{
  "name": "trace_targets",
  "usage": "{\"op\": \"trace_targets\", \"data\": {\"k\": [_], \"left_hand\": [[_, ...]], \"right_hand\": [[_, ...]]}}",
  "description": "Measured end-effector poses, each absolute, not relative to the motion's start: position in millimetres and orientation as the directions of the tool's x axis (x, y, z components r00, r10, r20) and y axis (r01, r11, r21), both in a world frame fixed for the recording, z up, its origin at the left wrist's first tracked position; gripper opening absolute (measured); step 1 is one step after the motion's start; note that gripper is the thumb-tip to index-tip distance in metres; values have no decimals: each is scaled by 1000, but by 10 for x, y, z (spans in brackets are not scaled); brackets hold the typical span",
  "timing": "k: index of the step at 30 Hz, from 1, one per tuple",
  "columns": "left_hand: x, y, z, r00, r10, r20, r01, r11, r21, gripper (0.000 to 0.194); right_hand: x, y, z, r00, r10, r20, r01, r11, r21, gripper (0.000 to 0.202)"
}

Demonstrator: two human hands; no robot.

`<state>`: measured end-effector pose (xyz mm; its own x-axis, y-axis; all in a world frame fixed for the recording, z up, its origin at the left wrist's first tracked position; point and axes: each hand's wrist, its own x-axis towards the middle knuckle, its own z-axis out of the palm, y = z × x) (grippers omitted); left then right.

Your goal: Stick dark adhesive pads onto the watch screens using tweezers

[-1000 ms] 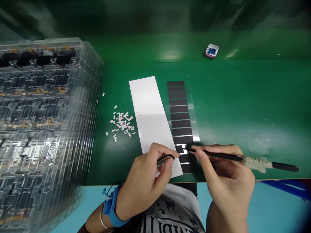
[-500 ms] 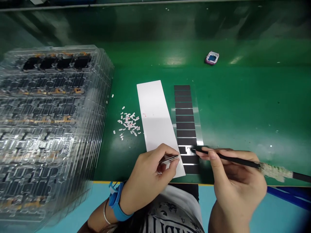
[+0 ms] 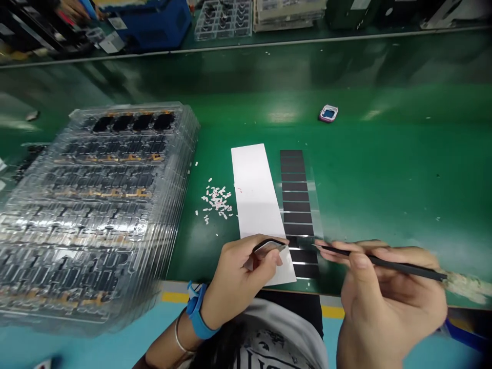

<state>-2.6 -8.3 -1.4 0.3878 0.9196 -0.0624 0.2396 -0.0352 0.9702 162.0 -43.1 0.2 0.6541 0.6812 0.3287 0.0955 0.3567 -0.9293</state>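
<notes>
My left hand pinches a small flat dark-edged panel, tilted, above the lower end of a white paper strip. What kind of part the panel is I cannot make out. In my right hand are thin black tweezers, held like a pen, with pale wrapping at the back end. Their tips point left, over the right edge of a clear sheet bearing a column of black rectangular stickers. This sheet lies just right of the paper strip.
Stacked clear trays holding dark parts stand at the left. Small white scraps lie scattered between them and the paper. A little square-framed part sits farther back. A shelf along the back carries a blue box and another clear tray.
My right hand and the tweezers have drawn back rightward from the black stickers. The panel in my left hand is tilted to show more of its face. The camera view has shifted upward and left.
</notes>
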Motion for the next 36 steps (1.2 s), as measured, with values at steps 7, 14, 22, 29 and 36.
{"op": "trace_targets", "data": {"k": [7, 14, 22, 29, 36], "left_hand": [[8, -121, 8, 290, 954, 79, 304, -170, 937, 22], [13, -87, 3, 366, 923, 122, 346, -257, 902, 50], [18, -47, -3, 396, 915, 71, 352, -224, 909, 47], [-9, -28, 12, 434, 900, 28, 299, -173, 938, 51], [-13, -32, -18, 440, 897, 43, 256, -171, 951, 51]], "right_hand": [[1333, -438, 108, 475, 740, 476, 155, 462, -873, 30], [1162, -352, 2, 443, 724, 529, 156, 518, -841, 38], [1125, -300, -139, 485, 607, 630, 249, 595, -764, 46], [1114, -288, -154, 489, 636, 597, 239, 561, -793, 40], [1144, -229, -186, 407, 615, 675, 217, 653, -726, 46]]}}
